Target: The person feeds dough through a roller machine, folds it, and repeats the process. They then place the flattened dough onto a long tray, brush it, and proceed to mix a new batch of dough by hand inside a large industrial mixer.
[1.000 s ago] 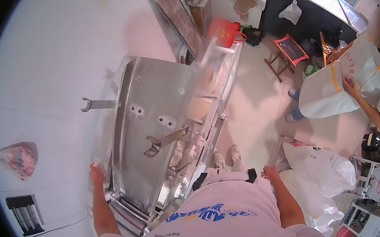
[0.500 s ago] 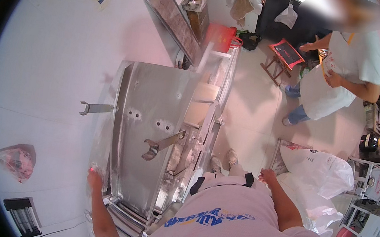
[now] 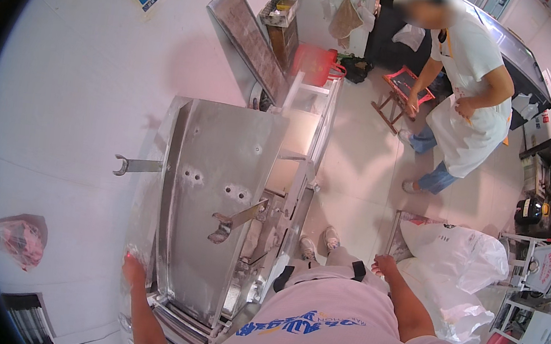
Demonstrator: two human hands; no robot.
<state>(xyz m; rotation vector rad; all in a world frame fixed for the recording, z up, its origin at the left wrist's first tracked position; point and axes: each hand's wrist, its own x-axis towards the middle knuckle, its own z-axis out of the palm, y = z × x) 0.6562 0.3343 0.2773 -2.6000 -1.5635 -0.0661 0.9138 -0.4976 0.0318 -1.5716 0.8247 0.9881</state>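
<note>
A pink plastic bag [image 3: 17, 240] hangs on the white wall near the left edge. Just right of it, the left hand [image 3: 133, 266] presses against the lower-left edge of the steel machine [image 3: 215, 192]; whether its fingers are spread or curled cannot be told, as clear plastic film blurs them. 1 spanner [image 3: 132, 165] juts from the machine's left edge and 1 spanner [image 3: 234, 221] sits on a bolt at its right edge. The right hand [image 3: 385, 263] hangs loosely curled and empty beside the hip, just short of the white sacks [image 3: 457, 250] on the floor.

Against 0.5 s ago, both hands keep their places. The person in the white apron [image 3: 465, 92] at the upper right now bends toward the red stool [image 3: 408, 85], 1 hand reaching it.

The machine's lower end is cut off by the wearer's pink shirt [image 3: 339, 329].
</note>
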